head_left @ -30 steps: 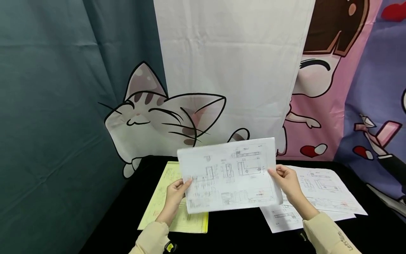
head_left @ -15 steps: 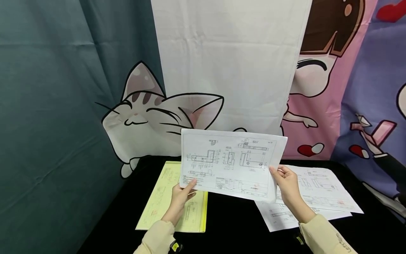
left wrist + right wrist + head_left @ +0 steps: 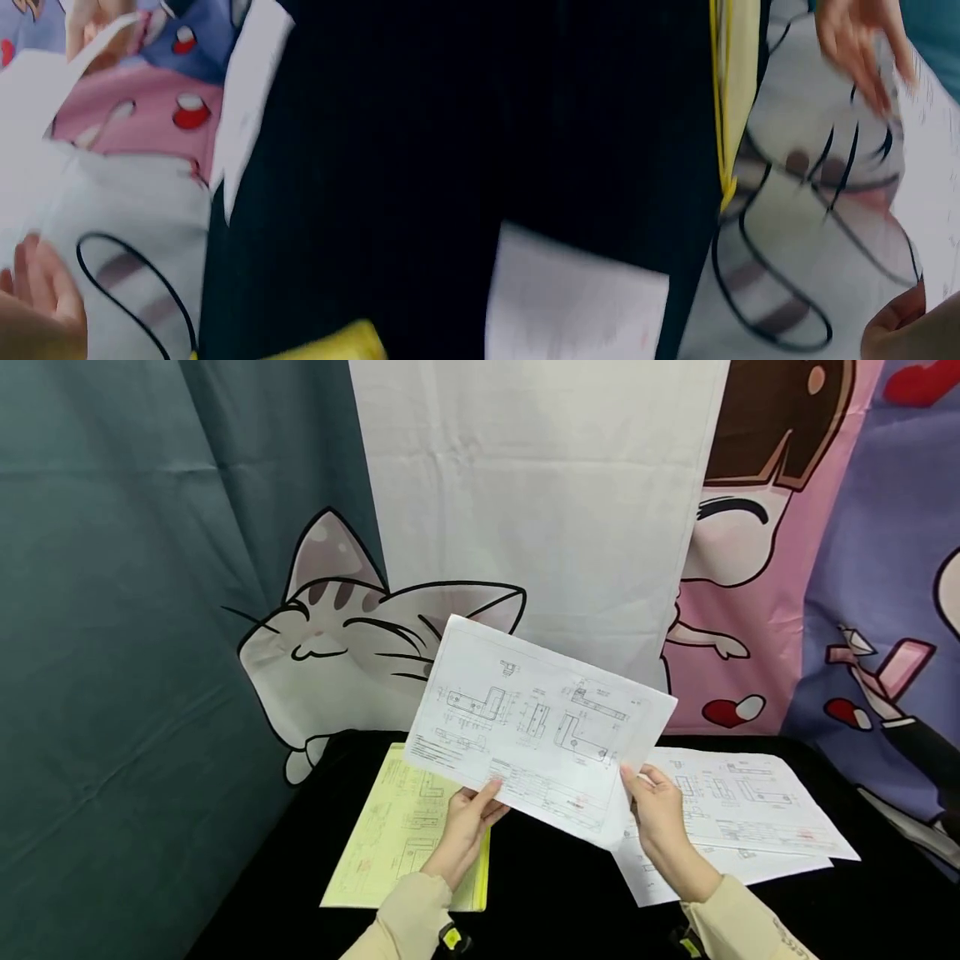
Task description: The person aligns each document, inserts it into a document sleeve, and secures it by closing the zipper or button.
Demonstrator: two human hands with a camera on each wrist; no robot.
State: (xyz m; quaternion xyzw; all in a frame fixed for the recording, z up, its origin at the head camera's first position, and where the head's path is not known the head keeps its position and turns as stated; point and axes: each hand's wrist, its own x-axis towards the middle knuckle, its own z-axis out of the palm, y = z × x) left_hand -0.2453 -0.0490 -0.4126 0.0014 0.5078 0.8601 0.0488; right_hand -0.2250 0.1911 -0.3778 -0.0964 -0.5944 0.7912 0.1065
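Both hands hold up a white sheet of technical drawings [image 3: 532,727], tilted so that its left end is higher than its right. My left hand [image 3: 467,828] pinches the lower edge near the middle, thumb on the printed face. At the lower right edge, my right hand [image 3: 660,814] grips the sheet between thumb and fingers. In the right wrist view the left hand [image 3: 862,45] appears beyond the sheet's back side. Behind the left hand lies a yellow document folder [image 3: 367,852] with drawings showing through it.
Several white drawing sheets [image 3: 772,810] lie overlapping on the black tabletop [image 3: 555,893], right of and behind the right hand. A printed cloth backdrop [image 3: 555,510] with cartoon figures hangs behind the table.
The held sheet has turned clockwise, its left end rising and right end dropping. My left hand has slid right along the lower edge; the right hand has shifted slightly left.
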